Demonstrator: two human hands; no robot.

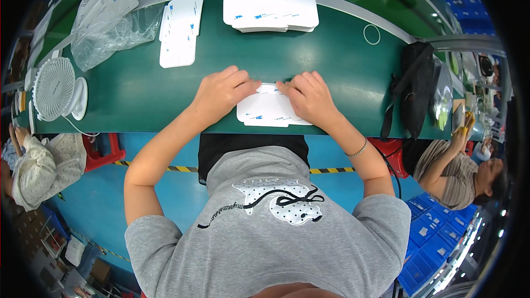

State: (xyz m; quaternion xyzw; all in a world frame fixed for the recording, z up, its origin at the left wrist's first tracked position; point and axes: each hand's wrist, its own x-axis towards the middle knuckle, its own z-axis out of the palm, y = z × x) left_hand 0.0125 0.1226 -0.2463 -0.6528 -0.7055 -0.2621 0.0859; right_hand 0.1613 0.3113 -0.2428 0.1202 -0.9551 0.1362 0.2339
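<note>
A white sheet with notched edges and small blue print [264, 111] lies flat near the front edge of the green table. My left hand [225, 89] is closed at its far left side, thumb and fingertips pinched on the far edge. Opposite it, my right hand [310, 98] is closed over the far right part, with its fingers curled and thumb on the sheet. That hand hides much of the sheet's right side. Whether one sheet or a thin stack lies there, I cannot tell.
Farther off stands a thick stack of similar white sheets [270, 10], with a smaller pile [181, 32] to its left. A clear plastic bag [118, 36], a white fan [55, 88], a rubber band [371, 34] and a black bag [415, 91] are around. People sit at both sides.
</note>
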